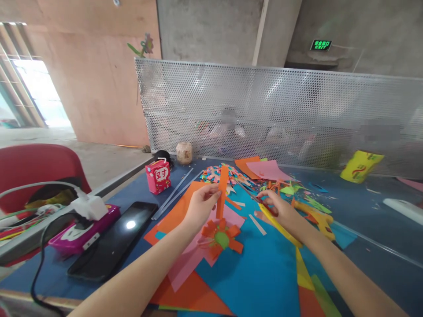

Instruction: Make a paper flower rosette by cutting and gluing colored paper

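Upright between the thumb and fingers of my left hand point(202, 203) is an orange paper strip point(223, 187). My right hand point(276, 209) holds yellow-handled scissors point(280, 226), their blades pointing up and left, apart from the strip. Just below the strip sits an orange paper flower point(233, 246) with a green centre point(221, 240). Pink paper point(187, 262), orange paper point(194, 295) and a large blue sheet point(256, 273) lie under and around it. Behind my hands is a heap of small colourful paper pieces point(213, 172).
A yellow glue gun point(317, 219) lies right of my right hand, near paper scraps. At left are a phone point(114, 242), a purple power strip point(71, 240), a pink box point(157, 177) and clear sticks point(175, 193). A perforated metal screen point(264, 114) stands behind; people show faintly through it.
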The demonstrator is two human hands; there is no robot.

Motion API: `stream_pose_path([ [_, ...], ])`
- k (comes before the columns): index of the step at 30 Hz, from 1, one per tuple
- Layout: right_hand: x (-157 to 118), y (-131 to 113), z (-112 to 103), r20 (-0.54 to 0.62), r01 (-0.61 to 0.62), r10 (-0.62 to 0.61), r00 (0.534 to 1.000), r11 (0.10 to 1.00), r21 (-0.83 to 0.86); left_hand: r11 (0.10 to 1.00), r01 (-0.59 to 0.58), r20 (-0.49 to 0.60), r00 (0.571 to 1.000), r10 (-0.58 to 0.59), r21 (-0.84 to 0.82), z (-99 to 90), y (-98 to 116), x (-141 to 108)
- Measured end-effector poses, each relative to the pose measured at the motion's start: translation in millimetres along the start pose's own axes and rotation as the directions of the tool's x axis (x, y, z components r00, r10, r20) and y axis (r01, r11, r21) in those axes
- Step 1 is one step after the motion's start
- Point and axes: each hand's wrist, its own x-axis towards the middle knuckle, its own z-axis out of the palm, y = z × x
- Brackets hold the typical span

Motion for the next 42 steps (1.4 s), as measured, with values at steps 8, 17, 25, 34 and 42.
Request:
stream_pose_path([
  [8, -3, -8, 2, 0.083, -0.013, 0.016, 0.996, 0.999, -0.033, 1.000, -0.018, -0.027, 0.999, 0.018, 0.002, 0.4, 4, -1],
  [17, -3, -9, 2, 0.104, -0.031, 0.032, 0.994, 0.999, -0.011, 0.999, 0.037, 0.029, 0.999, -0.037, 0.016, 3.2, 6, -4],
  [25, -4, -11, 2, 0.108, -0.038, 0.037, 0.993, 0.999, 0.005, 0.998, 0.052, 0.016, 0.998, -0.053, 0.046, 2.8, 7, -4],
  [34, -4, -12, 2, 0.096, -0.024, 0.025, 0.995, 1.000, -0.008, 0.996, 0.051, 0.030, 0.998, -0.054, 0.074, 2.0, 7, -5],
  [42, -3, -8, 3, 0.065, -0.026, 0.028, 0.998, 0.999, -0.030, 0.995, 0.047, 0.031, 0.998, -0.050, 0.084, 1.9, 6, -5],
])
